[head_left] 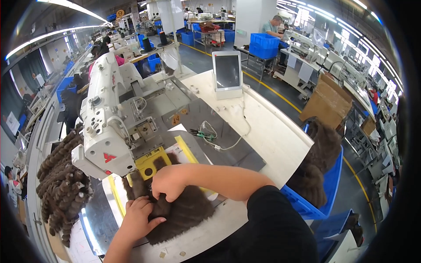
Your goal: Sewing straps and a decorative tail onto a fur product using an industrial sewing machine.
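Note:
A brown furry fabric piece (188, 215) lies in front of the sewing machine (103, 136), partly over a yellow-edged template (188, 149). My right hand (169, 182) is closed, its fingers pinching a fold of the fabric near the machine's head. Flat on the fabric's left edge rests my left hand (137, 219), thumb spread away from the fingers. Under the machine's head, a narrow strip of the same brown fabric runs over the yellow plate (151, 164). My right hand hides part of the fabric and template.
Rolled brown furry pieces (63, 188) are heaped left of the machine. Green-handled snips (202, 133) and a cable lie on the metal table, with a tablet (227, 72) behind. At right stands a blue crate (331, 184) of brown fabric. Other people work farther back.

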The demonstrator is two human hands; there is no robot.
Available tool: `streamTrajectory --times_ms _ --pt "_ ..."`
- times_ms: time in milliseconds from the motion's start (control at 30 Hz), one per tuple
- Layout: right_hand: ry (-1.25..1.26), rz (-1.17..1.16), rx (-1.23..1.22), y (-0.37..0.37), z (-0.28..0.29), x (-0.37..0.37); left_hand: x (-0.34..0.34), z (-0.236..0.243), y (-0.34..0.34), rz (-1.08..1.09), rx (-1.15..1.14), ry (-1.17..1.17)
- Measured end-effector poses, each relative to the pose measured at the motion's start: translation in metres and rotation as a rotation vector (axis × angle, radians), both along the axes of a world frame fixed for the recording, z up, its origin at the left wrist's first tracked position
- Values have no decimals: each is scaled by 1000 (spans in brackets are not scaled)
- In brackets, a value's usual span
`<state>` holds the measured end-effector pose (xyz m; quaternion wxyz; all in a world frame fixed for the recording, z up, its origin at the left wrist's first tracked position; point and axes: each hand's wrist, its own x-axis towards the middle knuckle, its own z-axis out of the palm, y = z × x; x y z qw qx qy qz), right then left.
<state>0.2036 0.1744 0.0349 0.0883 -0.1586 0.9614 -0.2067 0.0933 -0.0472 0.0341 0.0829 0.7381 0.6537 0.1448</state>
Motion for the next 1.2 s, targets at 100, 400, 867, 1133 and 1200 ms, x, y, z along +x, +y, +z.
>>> streamTrajectory --times_ms 100,400,867,1133,1200 --pt "11 -73 138 -4 0 9 3 -19 9 59 26 -94" --pt "538 -229 -433 -2 -31 80 8 -44 9 -79 339 -301" --pt "263 -1102 -1359 -55 -25 123 9 -67 -16 -538 698 189" --pt "762 -1013 -1042 -58 10 162 28 -63 -12 -478 683 106" --pt "827 -1119 -825 -42 36 200 31 -58 -7 -424 718 35"
